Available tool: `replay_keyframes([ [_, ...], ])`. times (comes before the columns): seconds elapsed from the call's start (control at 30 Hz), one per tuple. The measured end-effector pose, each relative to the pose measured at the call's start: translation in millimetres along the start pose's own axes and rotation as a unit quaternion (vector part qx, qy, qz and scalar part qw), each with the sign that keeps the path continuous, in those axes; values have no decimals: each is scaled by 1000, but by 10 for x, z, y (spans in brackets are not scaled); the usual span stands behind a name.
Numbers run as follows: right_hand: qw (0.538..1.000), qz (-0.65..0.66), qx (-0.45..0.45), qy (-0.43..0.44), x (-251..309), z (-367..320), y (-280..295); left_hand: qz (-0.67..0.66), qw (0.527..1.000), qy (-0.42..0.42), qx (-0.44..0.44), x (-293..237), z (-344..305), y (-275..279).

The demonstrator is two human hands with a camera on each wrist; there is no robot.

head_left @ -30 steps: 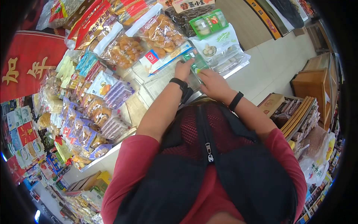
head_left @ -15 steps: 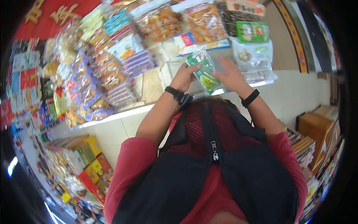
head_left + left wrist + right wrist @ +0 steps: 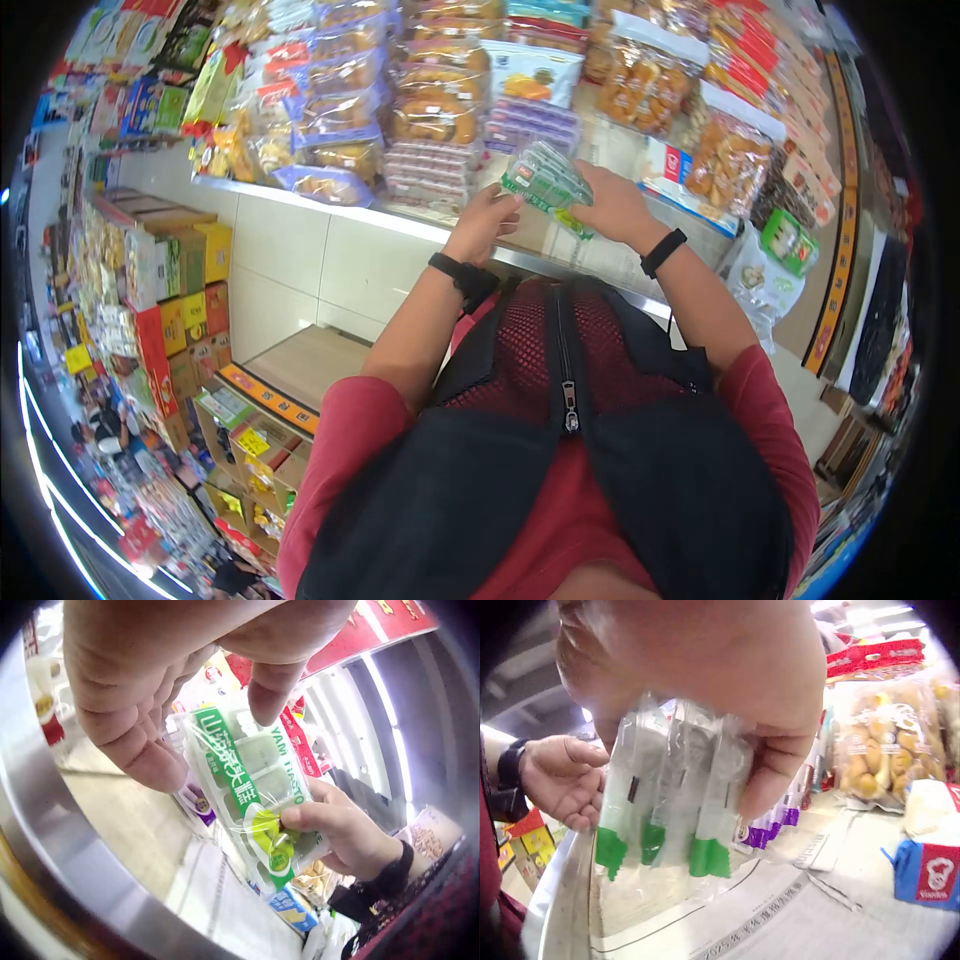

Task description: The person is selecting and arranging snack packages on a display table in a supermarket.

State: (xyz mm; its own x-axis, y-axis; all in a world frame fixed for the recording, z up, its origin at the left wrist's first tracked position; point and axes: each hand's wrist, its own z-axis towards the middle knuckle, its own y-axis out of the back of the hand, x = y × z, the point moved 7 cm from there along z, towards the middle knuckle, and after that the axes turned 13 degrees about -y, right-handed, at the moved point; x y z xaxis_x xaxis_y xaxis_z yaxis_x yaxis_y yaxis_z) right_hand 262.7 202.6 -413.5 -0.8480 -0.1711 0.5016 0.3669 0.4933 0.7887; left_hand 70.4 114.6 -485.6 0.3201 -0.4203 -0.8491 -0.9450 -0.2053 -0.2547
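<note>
My right hand [image 3: 615, 205] grips clear-wrapped trays of yam cakes [image 3: 540, 180], its thumb pressed on the green-labelled front in the left wrist view. Seen from the end in the right wrist view, three wrapped trays [image 3: 671, 799] with green crimped ends are pressed together. They stand tilted, over the front part of the counter. My left hand [image 3: 483, 222] is at their other end, palm up with relaxed fingers [image 3: 581, 802] in the right wrist view. In the left wrist view its thumb overlaps the top edge of the front tray [image 3: 244, 776].
Purple-striped packs [image 3: 530, 125] lie just beyond the trays, with rows of bagged pastries [image 3: 435, 100] to the left. A blue-and-white cracker pack [image 3: 680, 185] and bagged brown snacks [image 3: 650, 75] are at right. Paper sheets [image 3: 780, 915] cover the countertop; its metal edge [image 3: 400, 222] runs along the front.
The head view has swung left. The trays have come up from beside the cracker pack and moved left, near the purple-striped packs. My left hand's hold on them has loosened.
</note>
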Motion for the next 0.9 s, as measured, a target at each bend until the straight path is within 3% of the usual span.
replay_keyframes([
  [0.07,995,-79,-48,44,190,166,-38,85,996,-12,-22,-134,-87,253],
  [0.23,982,-149,-93,76,400,442,-311,142,989,-38,-12,-255,-152,624],
  [0.3,976,-165,-116,79,376,469,-401,248,963,-105,20,-234,-78,742],
  [0.43,975,-159,-146,62,398,380,-323,356,929,-91,44,-457,-109,636],
  [0.5,968,-154,-185,75,410,306,-226,437,878,-191,39,-612,-106,498],
  [0.53,967,-149,-198,68,391,277,-182,438,876,-195,47,-617,-76,445],
  [0.6,964,-143,-216,53,304,197,-110,535,772,-334,79,-751,-88,206],
  [0.63,966,-114,-228,41,222,148,-68,548,749,-362,87,-775,-78,97],
  [0.7,965,-85,-248,19,31,-5,7,568,714,-390,126,-793,-21,-110],
  [0.77,985,23,-167,-28,-257,-206,-42,615,653,-406,174,-816,8,-357],
  [0.8,984,23,-174,-35,-376,-348,-62,613,650,-412,181,-817,53,-444],
  [0.87,984,30,-173,-25,-592,-654,-195,674,545,-463,184,-813,118,-657],
  [0.9,983,30,-180,-30,-709,-809,-249,705,518,-434,216,-739,225,-726],
])
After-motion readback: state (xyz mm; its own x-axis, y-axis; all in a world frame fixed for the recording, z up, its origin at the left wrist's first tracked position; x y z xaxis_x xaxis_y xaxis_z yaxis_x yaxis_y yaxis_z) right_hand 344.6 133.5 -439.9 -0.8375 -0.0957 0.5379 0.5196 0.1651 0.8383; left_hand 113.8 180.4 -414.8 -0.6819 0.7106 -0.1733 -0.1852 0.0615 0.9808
